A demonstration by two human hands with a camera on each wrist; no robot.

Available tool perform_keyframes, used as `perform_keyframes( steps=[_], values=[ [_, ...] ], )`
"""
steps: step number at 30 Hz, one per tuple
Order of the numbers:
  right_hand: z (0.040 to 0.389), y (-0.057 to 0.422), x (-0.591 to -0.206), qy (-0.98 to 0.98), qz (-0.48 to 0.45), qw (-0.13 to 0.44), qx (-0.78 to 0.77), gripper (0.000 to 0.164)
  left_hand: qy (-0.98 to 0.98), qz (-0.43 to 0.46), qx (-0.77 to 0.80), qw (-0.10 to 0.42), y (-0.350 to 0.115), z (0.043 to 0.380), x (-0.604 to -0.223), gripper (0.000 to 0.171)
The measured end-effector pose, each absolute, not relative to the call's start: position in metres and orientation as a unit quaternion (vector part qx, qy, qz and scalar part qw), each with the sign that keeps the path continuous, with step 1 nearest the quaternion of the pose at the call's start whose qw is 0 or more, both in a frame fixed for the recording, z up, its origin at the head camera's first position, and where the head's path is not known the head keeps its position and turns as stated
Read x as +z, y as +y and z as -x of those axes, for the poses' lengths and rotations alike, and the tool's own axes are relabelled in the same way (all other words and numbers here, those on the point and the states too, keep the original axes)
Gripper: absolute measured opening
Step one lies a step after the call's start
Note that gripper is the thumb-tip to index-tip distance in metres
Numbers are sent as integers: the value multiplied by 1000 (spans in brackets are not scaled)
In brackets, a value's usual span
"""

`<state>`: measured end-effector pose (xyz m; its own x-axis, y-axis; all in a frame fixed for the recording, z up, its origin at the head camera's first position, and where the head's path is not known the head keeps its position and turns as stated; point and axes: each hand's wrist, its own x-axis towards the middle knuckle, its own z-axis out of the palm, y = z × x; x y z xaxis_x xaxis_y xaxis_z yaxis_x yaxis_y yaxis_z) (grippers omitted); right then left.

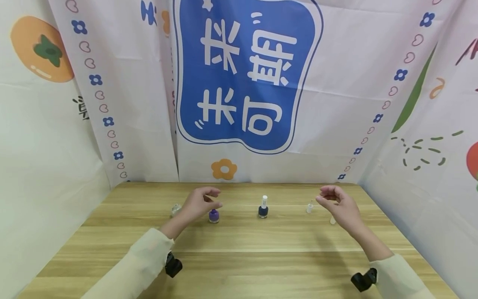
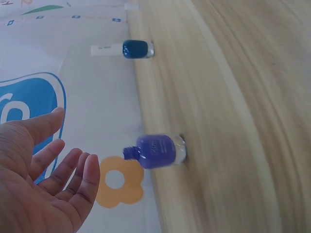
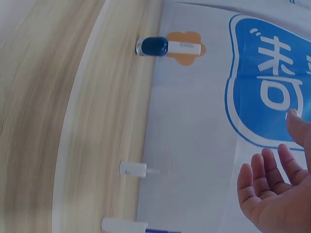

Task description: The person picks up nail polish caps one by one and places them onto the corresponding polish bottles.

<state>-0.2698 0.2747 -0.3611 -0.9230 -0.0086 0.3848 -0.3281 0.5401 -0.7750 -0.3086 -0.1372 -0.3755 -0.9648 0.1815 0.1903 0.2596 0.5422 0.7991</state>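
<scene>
My left hand, fingers loosely bent and holding nothing, hovers above an uncapped purple nail polish bottle. In the left wrist view that purple bottle stands upright with its threaded neck bare. My right hand is likewise empty, raised near two white brush caps. One white cap stands with its pale brush pointing up. The other white cap has a purple-coated brush; in the head view my right hand partly covers it. Between the hands, a dark blue nail polish bottle stands with its white cap on.
A clear, pale bottle stands at the left, partly hidden behind my left hand. Everything sits toward the back of a wooden table. Printed white cloth hangs behind and along both sides.
</scene>
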Motion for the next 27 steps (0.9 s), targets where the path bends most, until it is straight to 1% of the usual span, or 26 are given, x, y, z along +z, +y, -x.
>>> perform_keyframes(
  steps=[6,13,17,22,27],
  values=[
    [264,297,-362,-864,-78,179,464,42,-883,119,-453,36,-149,304,-384,40],
    [260,320,-374,-871,-37,183,454,44,-894,98,-438,26,-157,301,-398,44],
    [259,330,-382,-876,-14,177,448,48,-893,103,-437,27,-158,301,-403,45],
    [261,338,-390,-883,2,170,439,49,-896,106,-431,23,-159,299,-407,49],
    [266,344,-399,-887,18,140,439,53,-899,97,-427,19,-158,299,-412,50]
  ],
)
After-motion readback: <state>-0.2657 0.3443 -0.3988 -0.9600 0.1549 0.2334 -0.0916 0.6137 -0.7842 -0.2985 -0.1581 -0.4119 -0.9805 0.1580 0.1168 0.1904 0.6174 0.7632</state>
